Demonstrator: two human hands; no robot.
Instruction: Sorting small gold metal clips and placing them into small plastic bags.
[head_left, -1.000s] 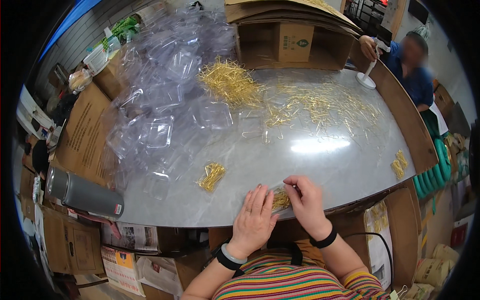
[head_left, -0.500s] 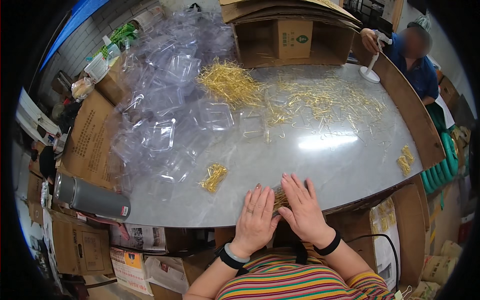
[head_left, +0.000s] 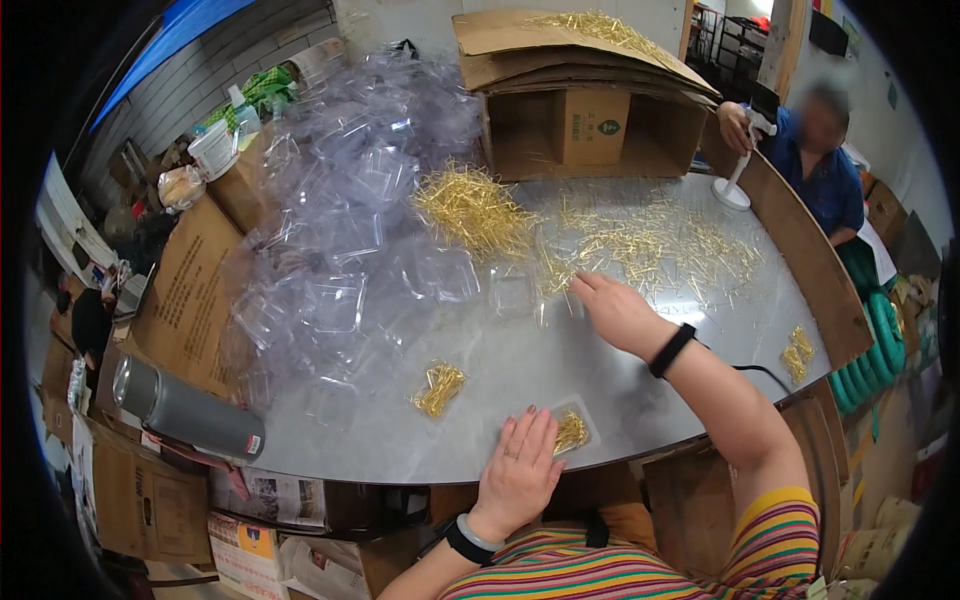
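My left hand (head_left: 518,470) lies flat, fingers stretched out, against the left part of a clear plastic box (head_left: 588,436) near the table's front edge. Gold wire hooks (head_left: 571,432) fill this box, partly covered by the hand. Farther off, my right hand (head_left: 622,312) reaches over the table with its fingers extended, the tips at the near edge of the scattered gold hooks (head_left: 640,240). I see nothing held in it. An empty clear box (head_left: 512,291) lies to its left. A dense heap of gold hooks (head_left: 474,212) rises behind that box.
Clear plastic boxes (head_left: 335,215) pile up at left. A grey bottle (head_left: 200,411) lies at front left. Small hook bundles (head_left: 438,388) sit at middle left and far right (head_left: 798,354). Cardboard (head_left: 815,260) walls the right side; a co-worker's hand (head_left: 735,128) grips a white stand behind it.
My right hand has left the hook-filled box and moved forward to the scattered hooks. My left hand has stayed at the box, which is now more exposed. The view has shifted slightly.
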